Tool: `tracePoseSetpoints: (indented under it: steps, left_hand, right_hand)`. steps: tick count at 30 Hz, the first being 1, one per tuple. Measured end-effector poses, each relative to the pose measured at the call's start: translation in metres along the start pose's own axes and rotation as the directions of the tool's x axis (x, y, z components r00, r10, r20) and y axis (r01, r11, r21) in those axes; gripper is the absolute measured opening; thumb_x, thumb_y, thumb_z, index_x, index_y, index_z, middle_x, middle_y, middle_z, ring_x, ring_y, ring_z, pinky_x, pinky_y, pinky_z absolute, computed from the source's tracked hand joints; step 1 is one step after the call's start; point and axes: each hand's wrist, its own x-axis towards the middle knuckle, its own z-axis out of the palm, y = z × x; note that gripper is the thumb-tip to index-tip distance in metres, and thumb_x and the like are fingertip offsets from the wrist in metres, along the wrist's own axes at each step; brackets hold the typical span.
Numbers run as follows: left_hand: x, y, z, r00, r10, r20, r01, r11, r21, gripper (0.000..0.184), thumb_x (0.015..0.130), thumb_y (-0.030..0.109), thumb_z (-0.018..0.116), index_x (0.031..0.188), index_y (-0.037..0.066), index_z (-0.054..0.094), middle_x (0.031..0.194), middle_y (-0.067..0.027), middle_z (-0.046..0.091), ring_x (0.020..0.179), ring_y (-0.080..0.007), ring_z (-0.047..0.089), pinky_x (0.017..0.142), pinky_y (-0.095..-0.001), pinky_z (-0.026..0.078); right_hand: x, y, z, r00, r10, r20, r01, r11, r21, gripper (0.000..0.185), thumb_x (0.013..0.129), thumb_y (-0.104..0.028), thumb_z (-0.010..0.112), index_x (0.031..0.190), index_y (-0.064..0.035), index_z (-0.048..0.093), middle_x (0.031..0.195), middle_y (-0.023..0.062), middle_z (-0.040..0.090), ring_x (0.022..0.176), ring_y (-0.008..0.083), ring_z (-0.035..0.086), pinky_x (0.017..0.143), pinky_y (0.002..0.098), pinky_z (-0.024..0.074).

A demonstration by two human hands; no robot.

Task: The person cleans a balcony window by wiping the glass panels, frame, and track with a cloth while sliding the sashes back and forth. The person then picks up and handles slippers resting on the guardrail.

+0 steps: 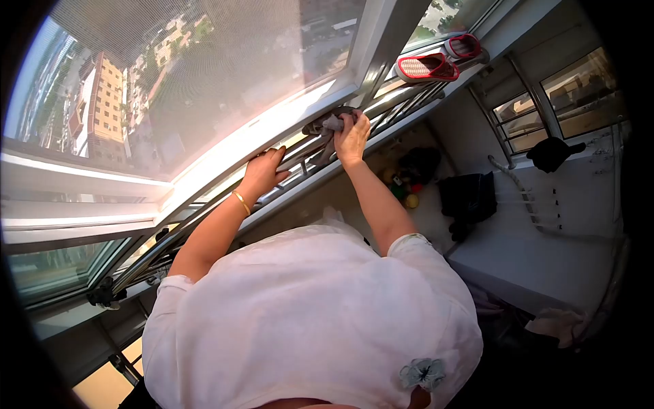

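Note:
My right hand (352, 138) is closed on a crumpled grey cloth (330, 125) at the window sill, and part of the cloth hangs down over the metal railing (392, 112). Lower along the same railing is my left hand (264, 172), wearing a gold bangle on the wrist. Its fingers lie over a bar with the thumb below. Both arms reach forward to the window frame (300, 112). My palm and fingers hide part of the cloth.
Red-rimmed slippers (428, 68) rest on the railing at the upper right. Through the mesh window (204, 82) buildings show far below. Dark cloth items (467, 198) hang on the right, near a white hose (521, 184). A black clip-like object (105, 293) sits at the lower left.

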Motion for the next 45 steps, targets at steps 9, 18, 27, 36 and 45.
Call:
tracePoseSetpoints:
  steps: [9,18,27,36,45]
  left_hand:
    - [0.006,0.007,-0.001,0.998,-0.056,0.005,0.056,0.998,0.017,0.055,0.082,0.033,0.072,0.124,0.004,0.054,0.095,-0.0143,0.066,0.084,-0.0334,0.064,0.073,-0.0418,0.052]
    - [0.009,0.013,-0.001,0.998,-0.069,0.007,0.069,0.997,0.038,0.056,0.079,0.032,0.075,0.123,0.005,0.055,0.092,-0.014,0.066,0.081,-0.0339,0.064,0.072,-0.0418,0.051]
    - [0.009,0.012,0.003,0.999,-0.039,-0.018,0.04,0.997,0.063,0.057,0.079,0.032,0.075,0.124,0.005,0.053,0.09,-0.0128,0.065,0.08,-0.0331,0.064,0.072,-0.0418,0.051]
    - [0.014,0.013,0.0,0.999,-0.034,-0.023,0.036,0.995,0.095,0.057,0.079,0.032,0.075,0.125,0.005,0.053,0.092,-0.0129,0.066,0.08,-0.0337,0.063,0.072,-0.0423,0.051]
    - [0.01,0.012,0.005,0.996,-0.094,0.014,0.092,0.992,0.084,0.062,0.076,0.029,0.078,0.127,0.004,0.053,0.095,-0.0154,0.066,0.084,-0.0345,0.064,0.075,-0.0424,0.051]
  right_hand:
    - [0.079,0.076,0.029,0.869,0.459,-0.187,-0.462,0.886,0.031,0.038,0.087,-0.016,0.063,0.117,0.0053,0.054,0.148,0.0205,0.033,0.139,0.0453,0.019,0.113,0.0493,0.0229]
    - [0.103,0.022,-0.027,0.708,0.694,-0.135,-0.401,0.552,0.731,0.031,0.094,-0.019,0.063,0.113,0.003,0.054,0.1,0.0129,0.065,0.086,0.0214,0.063,0.079,0.033,0.0495]
    - [0.167,-0.017,-0.012,0.801,0.419,-0.427,-0.086,0.787,0.612,0.069,0.101,-0.047,0.037,0.141,0.0095,0.033,0.143,0.0289,0.038,0.129,0.0359,0.042,0.106,0.0427,0.0319]
    - [0.176,0.025,0.001,0.514,0.852,0.099,-0.479,0.19,0.857,0.071,0.097,-0.051,0.046,0.118,0.0159,0.054,0.119,0.03,0.058,0.106,0.0342,0.058,0.092,0.0374,0.0461]
    - [0.184,0.054,0.028,0.72,0.423,-0.55,-0.209,0.888,0.409,0.047,0.095,-0.022,0.046,0.131,0.0092,0.043,0.135,0.0311,0.045,0.129,0.042,0.042,0.105,0.0427,0.0389]
